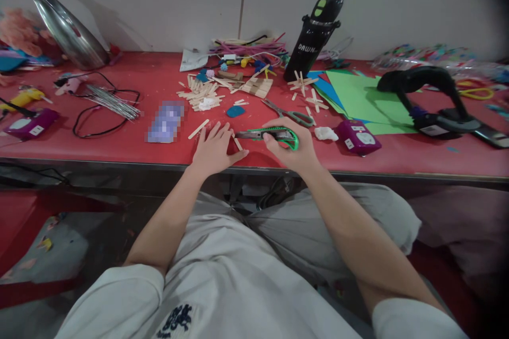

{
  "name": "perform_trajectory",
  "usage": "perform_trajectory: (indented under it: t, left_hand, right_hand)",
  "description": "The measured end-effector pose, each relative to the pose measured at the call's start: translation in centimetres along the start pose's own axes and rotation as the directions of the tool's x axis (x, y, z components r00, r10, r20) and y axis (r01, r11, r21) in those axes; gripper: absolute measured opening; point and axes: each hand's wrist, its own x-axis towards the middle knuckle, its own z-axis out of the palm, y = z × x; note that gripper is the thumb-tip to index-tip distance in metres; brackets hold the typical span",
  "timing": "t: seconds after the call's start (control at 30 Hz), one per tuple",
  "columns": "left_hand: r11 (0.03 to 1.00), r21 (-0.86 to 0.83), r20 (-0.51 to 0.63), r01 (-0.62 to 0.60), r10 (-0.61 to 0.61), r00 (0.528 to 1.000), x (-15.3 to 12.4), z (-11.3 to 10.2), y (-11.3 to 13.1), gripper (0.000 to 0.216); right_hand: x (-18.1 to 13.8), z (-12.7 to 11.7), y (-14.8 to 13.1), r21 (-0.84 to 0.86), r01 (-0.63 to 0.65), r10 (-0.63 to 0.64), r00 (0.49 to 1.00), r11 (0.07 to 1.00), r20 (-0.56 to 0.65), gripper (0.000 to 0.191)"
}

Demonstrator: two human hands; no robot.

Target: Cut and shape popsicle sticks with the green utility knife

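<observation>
My right hand (300, 143) is closed around a green utility knife (278, 134), its blade pointing left. The tip comes close to a short wooden stick (237, 143) that lies on the red table (167, 154). My left hand (214, 149) lies with fingers spread beside this stick, which shows between index finger and thumb; whether the fingertips press on it I cannot tell. Another wooden stick (198, 129) lies left of my left hand. Just beyond the knife are grey-handled scissors (292, 115) and a small blue piece (236, 111).
A pile of wooden sticks (201, 90) lies farther back. Green paper sheets (361, 95), a purple box (358, 136) and a black headband-like device (429, 95) are on the right. A black bottle (314, 37) and a metal jug (67, 26) stand near the wall. Metal wires (113, 101) lie left.
</observation>
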Motion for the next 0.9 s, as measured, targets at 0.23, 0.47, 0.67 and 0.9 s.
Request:
perform_trajectory:
  t: [0.23,0.47,0.67,0.9]
  left_hand:
    - [1.0,-0.005,0.013,0.015,-0.015,1.0,0.1,0.0,0.0,0.076]
    - [1.0,0.007,-0.04,-0.007,0.008,0.999,-0.1,0.2,-0.1,0.068]
    - [1.0,0.004,-0.034,0.009,-0.009,0.999,-0.1,-0.1,0.2,0.071]
    - [1.0,0.006,-0.061,0.021,-0.021,0.998,-0.3,0.0,0.4,0.068]
  right_hand:
    - [0.0,1.2,1.0,0.078,-0.049,0.04,0.994,0.996,0.103,0.013]
    - [0.2,3.1,1.2,0.022,-0.096,0.09,0.98,0.995,0.176,0.022]
    - [1.0,3.2,1.0,-0.007,-0.094,0.094,0.982,0.996,0.164,0.023]
    - [1.7,3.1,0.4,0.004,-0.075,0.072,0.973,0.997,0.221,0.024]
